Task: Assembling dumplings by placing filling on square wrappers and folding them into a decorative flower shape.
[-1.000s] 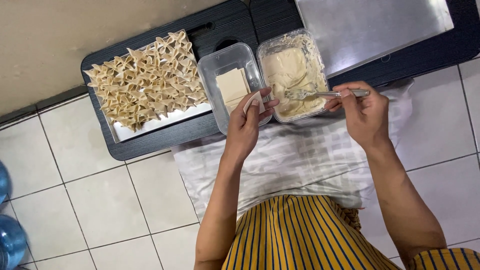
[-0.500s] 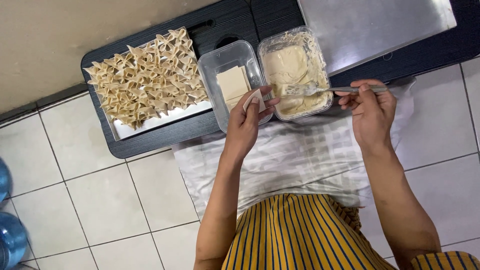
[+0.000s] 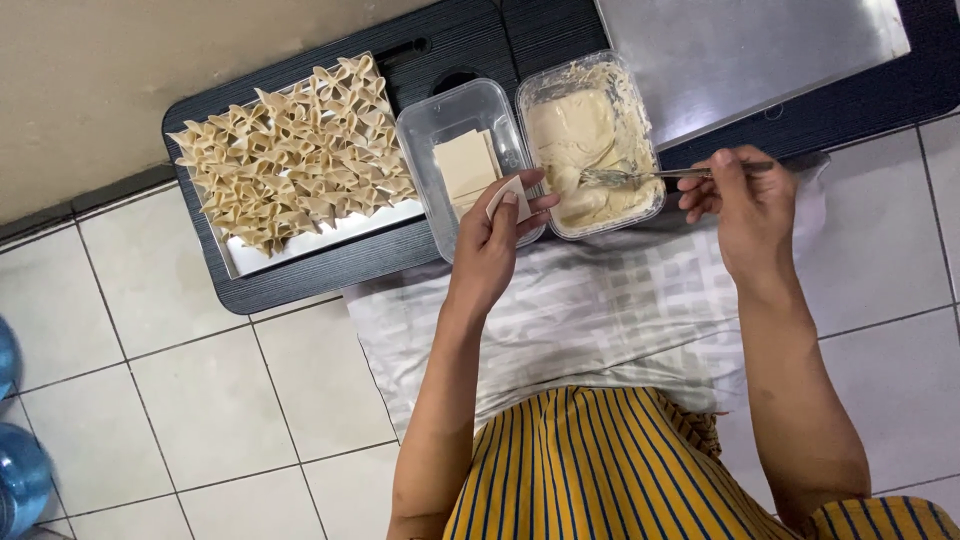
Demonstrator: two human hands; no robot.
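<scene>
While the left hand (image 3: 492, 240) pinches a dumpling wrapper (image 3: 507, 197) over the wrapper tub's (image 3: 420, 130) rim, the right hand (image 3: 745, 205) grips a spoon (image 3: 640, 175) at three o'clock, its bowl in the filling tub (image 3: 632, 95); the tubs' edges touch.

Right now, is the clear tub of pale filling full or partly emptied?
Partly emptied. The filling tub has paste heaped to one side and smeared up its walls, and the spoon in the right hand dips into the low area.
</scene>
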